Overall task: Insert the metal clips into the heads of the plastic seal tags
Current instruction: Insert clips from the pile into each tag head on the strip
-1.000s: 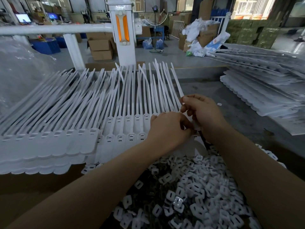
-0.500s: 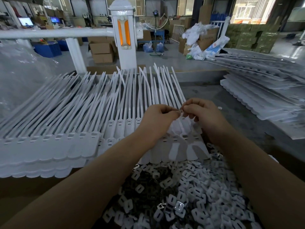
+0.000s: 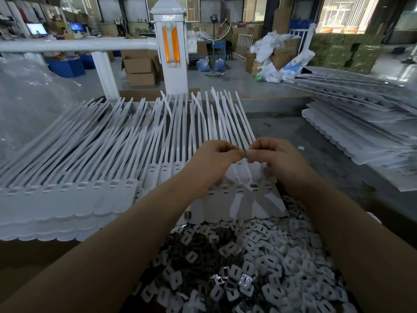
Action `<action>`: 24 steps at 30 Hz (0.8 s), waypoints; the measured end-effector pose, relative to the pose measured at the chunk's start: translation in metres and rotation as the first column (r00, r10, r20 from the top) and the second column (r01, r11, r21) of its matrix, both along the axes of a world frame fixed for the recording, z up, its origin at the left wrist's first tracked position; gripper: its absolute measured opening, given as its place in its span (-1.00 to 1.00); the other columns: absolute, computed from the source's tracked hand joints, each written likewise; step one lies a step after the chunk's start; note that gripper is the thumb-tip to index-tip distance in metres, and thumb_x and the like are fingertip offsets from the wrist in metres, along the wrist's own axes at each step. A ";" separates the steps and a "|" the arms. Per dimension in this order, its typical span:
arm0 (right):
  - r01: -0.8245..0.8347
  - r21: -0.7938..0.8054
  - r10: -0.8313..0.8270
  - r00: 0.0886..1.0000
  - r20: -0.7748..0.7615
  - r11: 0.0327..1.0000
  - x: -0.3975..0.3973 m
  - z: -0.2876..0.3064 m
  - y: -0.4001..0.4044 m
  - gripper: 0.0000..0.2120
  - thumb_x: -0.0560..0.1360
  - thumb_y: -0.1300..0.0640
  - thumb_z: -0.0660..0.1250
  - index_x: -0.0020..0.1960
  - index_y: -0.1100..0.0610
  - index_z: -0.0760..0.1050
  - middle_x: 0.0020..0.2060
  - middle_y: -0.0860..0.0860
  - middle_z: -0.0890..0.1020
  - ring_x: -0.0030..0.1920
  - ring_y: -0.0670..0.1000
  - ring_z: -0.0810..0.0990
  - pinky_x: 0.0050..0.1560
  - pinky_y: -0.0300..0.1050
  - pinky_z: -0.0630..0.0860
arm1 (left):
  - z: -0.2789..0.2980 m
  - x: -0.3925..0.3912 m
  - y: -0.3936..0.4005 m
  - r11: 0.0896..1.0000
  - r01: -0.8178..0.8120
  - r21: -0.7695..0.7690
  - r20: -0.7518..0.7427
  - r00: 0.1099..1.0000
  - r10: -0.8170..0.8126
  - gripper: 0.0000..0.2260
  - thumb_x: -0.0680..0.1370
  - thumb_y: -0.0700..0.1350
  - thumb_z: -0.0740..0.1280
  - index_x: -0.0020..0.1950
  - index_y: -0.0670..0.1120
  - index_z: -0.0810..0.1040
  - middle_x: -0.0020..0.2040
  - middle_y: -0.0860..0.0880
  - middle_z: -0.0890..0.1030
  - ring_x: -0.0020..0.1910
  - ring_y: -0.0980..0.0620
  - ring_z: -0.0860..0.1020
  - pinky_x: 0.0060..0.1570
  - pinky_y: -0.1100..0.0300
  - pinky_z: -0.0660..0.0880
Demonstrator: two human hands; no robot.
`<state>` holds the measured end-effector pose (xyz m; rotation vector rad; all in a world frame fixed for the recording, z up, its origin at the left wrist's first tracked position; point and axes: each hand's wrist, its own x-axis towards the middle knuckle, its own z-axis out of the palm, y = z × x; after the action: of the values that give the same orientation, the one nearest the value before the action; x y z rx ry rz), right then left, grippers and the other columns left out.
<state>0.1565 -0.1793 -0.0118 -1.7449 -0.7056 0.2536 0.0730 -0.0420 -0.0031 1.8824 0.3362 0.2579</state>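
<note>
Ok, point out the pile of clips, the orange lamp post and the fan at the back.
pile of clips [image 3: 259,263], head view, middle of the heap.
orange lamp post [image 3: 170,48], head view, on the orange panel.
fan [image 3: 214,18], head view, on its round head.

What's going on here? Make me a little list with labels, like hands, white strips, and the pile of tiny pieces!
left hand: left hand raised above the tags, fingertips curled, pinching something tiny
right hand: right hand fingertips meet the left's; the item between them is too small to identify
white strips: seal tags in overlapping rows, tails pointing away
tags under hands: a nearer sheet of tags with slotted heads
tiny pieces: heap of small pieces, white and metallic, nearest the camera
right side: more tag sheets stacked
behind: white post with orange panels
</note>
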 end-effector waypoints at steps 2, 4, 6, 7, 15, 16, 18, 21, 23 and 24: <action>0.049 0.009 -0.049 0.999 -0.006 0.999 0.001 -0.001 0.001 -0.80 0.52 0.20 0.31 -0.27 0.09 0.57 -0.38 -0.08 0.59 -0.40 -0.24 0.47 -0.32 -0.32 0.40 | 0.000 0.000 0.000 1.000 0.014 -0.002 -0.006 1.000 -0.014 -0.91 0.54 -0.06 0.41 -0.17 0.00 0.64 -0.20 -0.11 0.56 -0.23 -0.05 0.44 -0.31 0.18 0.42; 0.136 0.037 -0.135 0.990 -0.044 0.990 0.004 -0.003 0.002 -0.80 0.54 0.18 0.28 -0.23 0.09 0.59 -0.38 -0.08 0.59 -0.43 -0.24 0.46 -0.32 -0.27 0.38 | -0.002 0.001 -0.003 0.999 0.042 -0.002 -0.006 0.999 -0.042 -0.93 0.52 -0.09 0.43 -0.17 -0.01 0.66 -0.25 -0.03 0.61 -0.30 0.02 0.50 -0.38 0.28 0.46; 0.181 0.056 -0.176 0.980 -0.089 0.982 0.005 -0.004 0.004 -0.80 0.56 0.17 0.27 -0.20 0.09 0.60 -0.36 -0.06 0.58 -0.45 -0.26 0.47 -0.36 -0.27 0.37 | -0.004 0.001 -0.011 0.993 0.098 0.059 -0.015 0.995 -0.097 -0.94 0.51 -0.08 0.44 -0.17 0.01 0.67 -0.35 0.13 0.61 -0.39 0.20 0.54 -0.38 0.32 0.47; 0.186 0.061 -0.179 0.978 -0.106 0.981 0.005 -0.004 0.004 -0.81 0.56 0.16 0.27 -0.19 0.09 0.60 -0.36 -0.06 0.57 -0.44 -0.25 0.48 -0.40 -0.27 0.36 | -0.006 0.001 -0.016 0.985 0.124 0.120 -0.030 0.992 -0.121 -0.95 0.51 -0.06 0.43 -0.15 0.02 0.68 -0.35 0.15 0.62 -0.39 0.24 0.55 -0.33 0.30 0.49; 0.189 0.026 -0.187 0.979 -0.087 0.982 0.003 -0.004 0.005 -0.82 0.57 0.12 0.26 -0.11 0.16 0.59 -0.40 -0.09 0.55 -0.43 -0.13 0.41 -0.47 -0.24 0.36 | -0.018 0.004 -0.034 0.831 0.103 0.547 -0.076 0.994 -0.073 -0.91 0.51 0.08 0.37 -0.20 0.17 0.61 -0.33 0.18 0.46 -0.24 0.15 0.42 0.20 -0.16 0.43; 0.193 0.019 -0.191 0.979 -0.078 0.981 0.003 -0.004 0.005 -0.82 0.56 0.11 0.27 -0.10 0.16 0.59 -0.39 -0.08 0.56 -0.43 -0.14 0.41 -0.44 -0.25 0.37 | -0.019 0.004 -0.034 0.824 0.096 0.559 -0.066 0.995 -0.072 -0.89 0.50 0.09 0.36 -0.23 0.19 0.59 -0.34 0.18 0.46 -0.23 0.15 0.42 0.21 -0.16 0.42; 0.194 0.009 -0.193 0.979 -0.064 0.981 0.004 -0.005 0.006 -0.82 0.56 0.09 0.27 -0.08 0.16 0.60 -0.37 -0.08 0.56 -0.44 -0.17 0.42 -0.40 -0.29 0.39 | -0.021 0.004 -0.035 0.808 0.079 0.584 -0.049 0.997 -0.062 -0.86 0.50 0.10 0.36 -0.27 0.21 0.56 -0.34 0.18 0.46 -0.18 0.10 0.44 0.20 -0.17 0.41; 0.191 0.010 -0.190 0.979 -0.069 0.981 0.004 -0.006 0.006 -0.82 0.56 0.08 0.27 -0.08 0.15 0.59 -0.36 -0.08 0.57 -0.47 -0.22 0.41 -0.43 -0.36 0.39 | -0.022 0.004 -0.036 0.784 0.074 0.616 -0.044 0.997 -0.059 -0.89 0.49 0.12 0.37 -0.24 0.21 0.58 -0.30 0.17 0.48 -0.09 0.05 0.49 0.18 -0.14 0.43; 0.193 0.006 -0.192 0.979 -0.067 0.981 0.004 -0.006 0.006 -0.81 0.57 0.08 0.27 -0.06 0.16 0.59 -0.35 -0.07 0.57 -0.47 -0.23 0.42 -0.40 -0.34 0.40 | -0.023 0.005 -0.036 0.772 0.073 0.632 -0.046 0.997 -0.056 -0.91 0.47 0.12 0.38 -0.24 0.22 0.56 -0.20 0.14 0.55 -0.01 0.01 0.53 0.21 -0.12 0.40; 0.194 0.002 -0.193 0.979 -0.065 0.981 0.004 -0.006 0.007 -0.81 0.57 0.07 0.27 -0.05 0.16 0.59 -0.34 -0.07 0.57 -0.47 -0.24 0.42 -0.38 -0.33 0.40 | -0.024 0.005 -0.037 0.766 0.071 0.639 -0.045 0.998 -0.055 -0.90 0.47 0.11 0.38 -0.25 0.22 0.54 -0.16 0.11 0.57 0.01 0.00 0.54 0.21 -0.11 0.38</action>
<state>0.1602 -0.1727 -0.0180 -1.7753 -0.4847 0.1721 0.0781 -0.0785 -0.0270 2.5765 0.2087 0.3338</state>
